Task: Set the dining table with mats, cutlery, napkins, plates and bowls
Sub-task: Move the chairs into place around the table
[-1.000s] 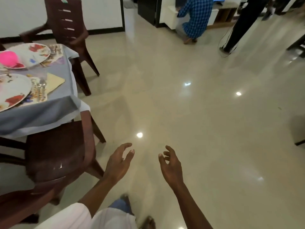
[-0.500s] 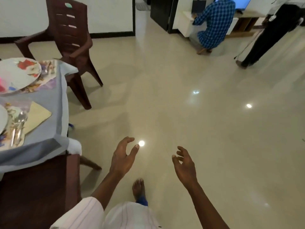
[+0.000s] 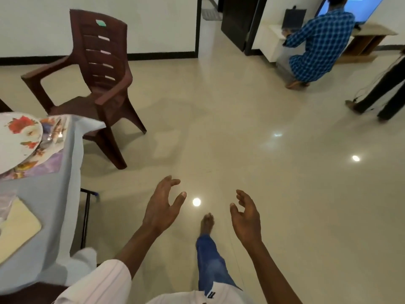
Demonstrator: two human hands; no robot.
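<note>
Because the grey-blue cloth-covered dining table point(image 3: 54, 205) runs off the left edge, only one strip of it shows. At the table's far end a round white plate with red flower prints point(image 3: 15, 143) is cut to a part-disc, and it lies on a floral plastic mat point(image 3: 43, 163). On the mat between the plate and the table's edge something glints point(image 3: 51, 137) that may be cutlery, but it is too blurred to tell. At the table's near end a pale yellow napkin point(image 3: 17, 224) is also cropped, and what lies beside it is hidden. A dark brown slatted plastic armchair point(image 3: 103, 84) stands just beyond the table's far corner.

Half a second ago the spoons of the near place setting were in view beside the napkin; now they have slipped out of frame. The plate and the armchair loom larger, and a bare foot point(image 3: 207, 222) has stepped further forward on the glossy cream floor point(image 3: 285, 194), away from the table's side.

Both hands are raised over the floor, well apart from the table and touching nothing. The left hand point(image 3: 161, 207) has its thumb spread wide and its fingers loosely bent — it holds nothing. The right hand point(image 3: 246, 218), farther from the table, is likewise empty, its fingers relaxed and slightly curled.
</note>
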